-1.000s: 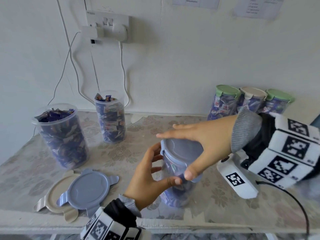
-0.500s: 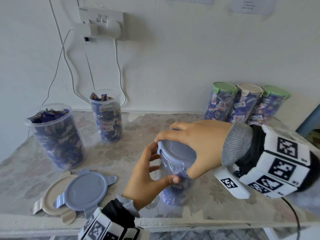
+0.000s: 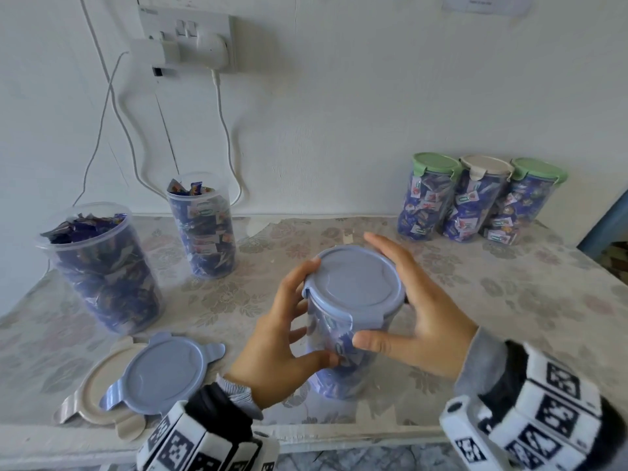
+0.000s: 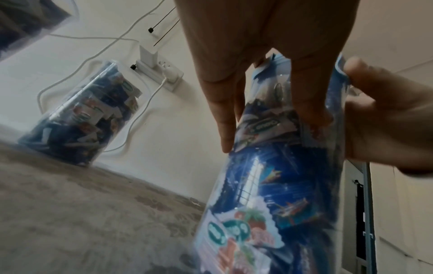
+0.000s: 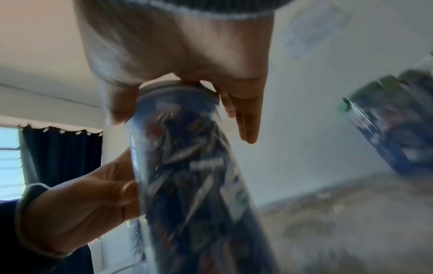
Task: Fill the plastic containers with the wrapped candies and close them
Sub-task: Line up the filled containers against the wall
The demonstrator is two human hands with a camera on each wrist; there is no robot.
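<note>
Head view: my left hand (image 3: 282,338) and right hand (image 3: 421,321) both clasp the blue-lidded candy container (image 3: 350,321) at lower centre, near the table's front edge (image 3: 339,433); bare tablecloth lies right.

Both wrists: grey ribbed cuffs (image 3: 482,362) over dark sleeves (image 3: 217,411). Behind each cuff, a white blocky wrist band (image 3: 530,426) printed with black square markers. Hands bare beyond the cuffs.
</note>
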